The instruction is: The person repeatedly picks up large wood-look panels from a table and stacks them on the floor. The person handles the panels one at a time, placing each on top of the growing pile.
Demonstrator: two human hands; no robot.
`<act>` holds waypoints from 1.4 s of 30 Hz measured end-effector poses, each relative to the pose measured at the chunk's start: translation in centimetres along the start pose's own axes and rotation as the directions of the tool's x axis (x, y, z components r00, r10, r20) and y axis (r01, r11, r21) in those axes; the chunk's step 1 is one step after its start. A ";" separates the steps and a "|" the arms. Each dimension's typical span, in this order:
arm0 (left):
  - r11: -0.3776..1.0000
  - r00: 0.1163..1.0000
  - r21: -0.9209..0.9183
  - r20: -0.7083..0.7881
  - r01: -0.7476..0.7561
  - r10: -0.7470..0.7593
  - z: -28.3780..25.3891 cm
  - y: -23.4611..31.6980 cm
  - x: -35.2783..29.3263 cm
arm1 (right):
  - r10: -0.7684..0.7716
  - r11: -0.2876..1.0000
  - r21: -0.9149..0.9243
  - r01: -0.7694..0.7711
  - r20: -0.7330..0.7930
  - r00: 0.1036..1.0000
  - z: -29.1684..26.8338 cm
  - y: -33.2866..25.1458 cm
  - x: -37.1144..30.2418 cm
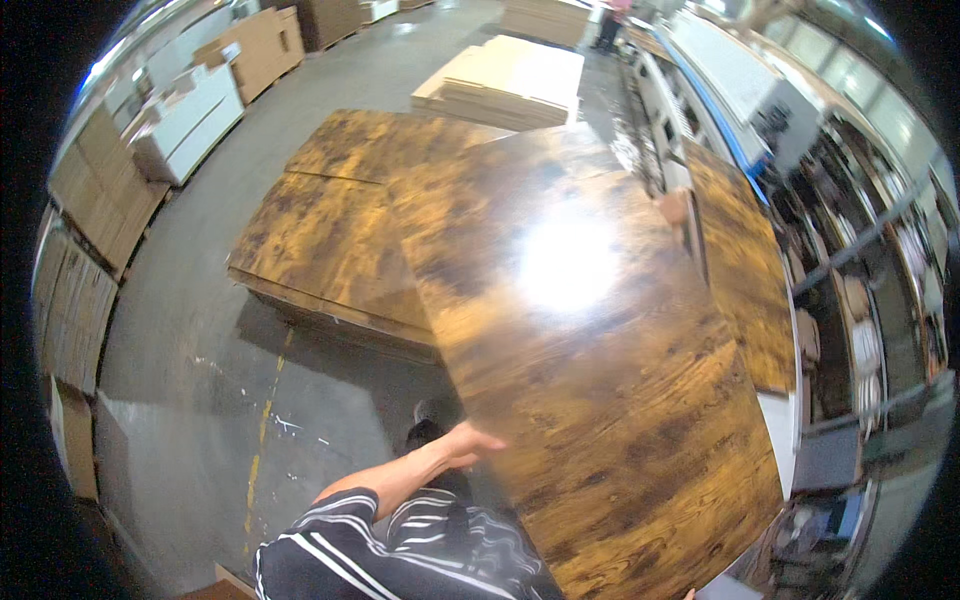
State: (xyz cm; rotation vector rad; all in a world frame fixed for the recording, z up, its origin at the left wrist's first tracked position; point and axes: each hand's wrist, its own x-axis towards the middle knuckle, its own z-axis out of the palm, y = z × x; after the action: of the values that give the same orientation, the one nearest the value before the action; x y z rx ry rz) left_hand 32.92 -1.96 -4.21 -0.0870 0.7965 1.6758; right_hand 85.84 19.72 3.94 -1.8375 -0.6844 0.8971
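Note:
A large wood-grain panel (pixel 600 400), brown and mottled with a bright glare on its top face, lies slanted in front of me. My left hand (pixel 474 444) grips its left edge, thumb on top and the other fingers partly hidden beneath. At the near edge, only the fingertips of my right hand (pixel 690 595) show, curled against the panel; the rest is out of the picture. Beyond and to the left, a stack of similar wood-grain panels (pixel 330 230) sits low above the floor, partly covered by the held panel.
Another wood-grain panel (pixel 745 270) lies along the machine line (pixel 720 110) at right. Pale boards (pixel 510 75) are stacked farther ahead. Brown stacks (pixel 105 190) and a white stack (pixel 190 125) line the left side. A shelf rack (pixel 870 300) stands right. A person (pixel 612 25) is far off.

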 end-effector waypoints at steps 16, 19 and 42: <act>0.752 0.815 -0.563 -0.576 -0.344 -0.058 -32.3 13.9 -6.8 | -0.059 0.716 -0.495 0.493 0.660 0.749 54.0 3.4 -22.1; 0.801 0.758 -0.488 -0.649 -0.347 -0.067 -36.1 15.9 -5.7 | -0.056 0.567 -0.629 0.532 0.615 0.786 58.7 8.6 -24.5; 0.989 -0.003 0.037 -0.999 -0.143 0.037 -51.7 26.2 2.8 | -0.016 0.503 -0.415 0.758 0.873 0.488 77.9 25.0 -30.8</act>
State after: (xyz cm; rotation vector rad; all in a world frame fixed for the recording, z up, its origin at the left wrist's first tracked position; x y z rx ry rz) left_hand -9.70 -28.82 -33.09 -1.5569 1.8561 1.5496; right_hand 6.50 25.59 -32.26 -1.6660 -2.3941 1.1268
